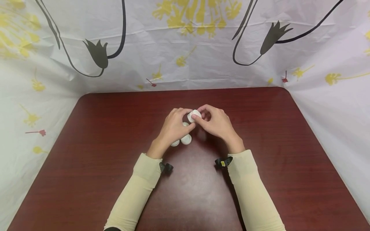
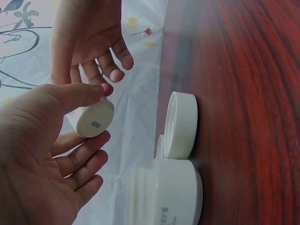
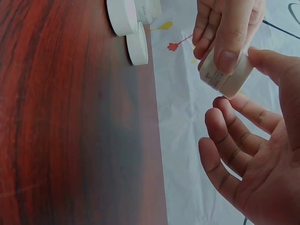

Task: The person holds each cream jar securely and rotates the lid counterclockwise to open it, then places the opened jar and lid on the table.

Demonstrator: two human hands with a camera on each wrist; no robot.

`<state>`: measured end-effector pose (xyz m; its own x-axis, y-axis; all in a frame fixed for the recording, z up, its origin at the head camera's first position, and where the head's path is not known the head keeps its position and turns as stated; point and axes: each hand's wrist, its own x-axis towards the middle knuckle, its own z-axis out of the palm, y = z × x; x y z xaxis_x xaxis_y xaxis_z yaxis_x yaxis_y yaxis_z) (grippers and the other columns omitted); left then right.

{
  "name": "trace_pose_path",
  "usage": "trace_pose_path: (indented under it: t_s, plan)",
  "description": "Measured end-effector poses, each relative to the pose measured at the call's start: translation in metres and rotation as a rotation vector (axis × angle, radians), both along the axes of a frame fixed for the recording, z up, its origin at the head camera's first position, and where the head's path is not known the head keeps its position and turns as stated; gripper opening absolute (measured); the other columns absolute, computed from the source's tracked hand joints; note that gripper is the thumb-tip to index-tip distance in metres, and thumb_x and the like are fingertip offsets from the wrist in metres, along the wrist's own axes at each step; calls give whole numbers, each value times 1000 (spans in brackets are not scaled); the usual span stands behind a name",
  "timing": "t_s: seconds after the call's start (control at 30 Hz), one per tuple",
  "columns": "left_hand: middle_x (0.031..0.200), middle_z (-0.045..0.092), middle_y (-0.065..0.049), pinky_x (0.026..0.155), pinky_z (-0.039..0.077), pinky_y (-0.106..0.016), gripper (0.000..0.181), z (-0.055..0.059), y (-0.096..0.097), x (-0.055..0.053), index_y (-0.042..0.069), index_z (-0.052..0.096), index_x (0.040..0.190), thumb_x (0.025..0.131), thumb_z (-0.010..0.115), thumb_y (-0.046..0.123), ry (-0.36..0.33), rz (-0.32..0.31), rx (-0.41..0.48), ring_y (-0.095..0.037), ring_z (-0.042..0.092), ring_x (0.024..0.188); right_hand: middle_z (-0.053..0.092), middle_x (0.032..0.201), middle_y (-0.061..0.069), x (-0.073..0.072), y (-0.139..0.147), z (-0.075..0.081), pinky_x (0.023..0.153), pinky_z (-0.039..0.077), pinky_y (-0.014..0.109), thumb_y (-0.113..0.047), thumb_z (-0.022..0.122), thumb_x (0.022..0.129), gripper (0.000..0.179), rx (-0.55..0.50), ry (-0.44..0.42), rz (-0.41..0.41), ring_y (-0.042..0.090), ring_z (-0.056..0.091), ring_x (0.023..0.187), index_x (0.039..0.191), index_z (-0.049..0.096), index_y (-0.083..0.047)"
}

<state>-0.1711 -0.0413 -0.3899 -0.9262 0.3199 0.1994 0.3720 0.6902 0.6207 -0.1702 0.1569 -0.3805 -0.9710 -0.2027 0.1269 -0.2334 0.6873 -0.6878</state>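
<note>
A small white cream jar point(image 1: 194, 115) is held up above the table between both hands. My left hand point(image 1: 175, 125) pinches its printed body point(image 3: 213, 77) between thumb and fingers; the flat base point(image 2: 95, 119) bears a small dark print. My right hand point(image 1: 217, 122) pinches the smooth lid end point(image 3: 241, 78) with thumb and index finger, other fingers loosely bent. Below the hands, a white lid point(image 2: 182, 125) lies hollow side up on the table. Beside it stands a larger white jar point(image 2: 178, 192) with its threaded neck uncovered. Another lid point(image 3: 122, 17) is partly hidden.
The dark red wooden table point(image 1: 260, 134) extends around the hands on all sides. A white sheet point(image 1: 138, 57) with yellow and grey flower prints hangs behind the table and along its sides. Both forearms wear cream sleeves point(image 1: 245, 179) and dark wrist straps.
</note>
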Motion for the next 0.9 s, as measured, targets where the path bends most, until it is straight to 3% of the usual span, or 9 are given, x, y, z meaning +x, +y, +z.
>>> trace_pose_path:
  t_s: [0.63, 0.9]
  plan:
    - [127, 75, -7, 106, 51, -47, 47, -1, 0, 0, 11, 72, 133, 89, 79, 26, -10, 11, -5, -28, 62, 123, 71, 99, 1, 1, -1, 2, 76, 51, 36, -35, 73, 97, 33, 2, 13, 83, 18, 67, 86, 125, 70, -18]
    - [127, 75, -7, 106, 51, -47, 49, -1, 0, 0, 10, 71, 134, 89, 80, 27, -8, 9, -4, -28, 62, 122, 73, 113, 2, 1, 1, 4, 86, 54, 45, -50, 73, 96, 58, 12, -24, 42, 20, 72, 99, 141, 62, -16]
